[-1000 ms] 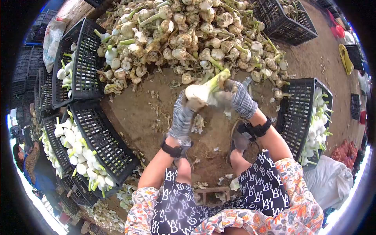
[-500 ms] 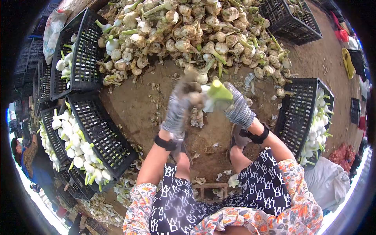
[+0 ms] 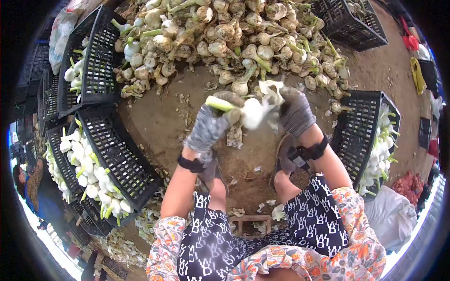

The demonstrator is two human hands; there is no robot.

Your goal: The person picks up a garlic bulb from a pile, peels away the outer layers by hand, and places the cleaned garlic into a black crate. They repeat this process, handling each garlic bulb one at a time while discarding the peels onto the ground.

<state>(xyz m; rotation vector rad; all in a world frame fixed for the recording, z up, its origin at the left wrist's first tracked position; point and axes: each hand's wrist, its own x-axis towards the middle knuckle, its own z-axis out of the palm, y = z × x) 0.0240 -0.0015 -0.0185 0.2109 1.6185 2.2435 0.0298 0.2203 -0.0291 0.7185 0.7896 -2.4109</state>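
In the centre of the frame, a clean white garlic bulb (image 3: 252, 114) is held above the earthen floor (image 3: 241, 173), its green stalk (image 3: 219, 103) pointing to the left. The left hand (image 3: 209, 127), in a grey knitted glove, is closed around the stalk end, with its fingers near the bulb. The right hand (image 3: 297, 112), gloved alike, is just right of centre, its fingers drawn narrow beside a pale strip of skin (image 3: 271, 92) that runs from the bulb towards it; the fingertips are blurred, so I cannot tell how firmly they grip. A dark wristband (image 3: 190, 164) circles the left wrist, and a black strap (image 3: 315, 149) the right. Across the top of the frame spreads a large heap of garlic (image 3: 220, 40), brownish and unclean, with stalks sticking out. Black plastic crates stand around: one at upper left (image 3: 99, 61) and one at middle left (image 3: 119, 154), both with white bulbs showing at their openings, one at right (image 3: 354, 133) likewise filled, and another at upper right (image 3: 349, 25) beside the heap. A white sack (image 3: 390, 216) lies at lower right, just below a reddish net bag (image 3: 409, 186). Scraps of dry skin litter the floor near the shoes (image 3: 284, 157).
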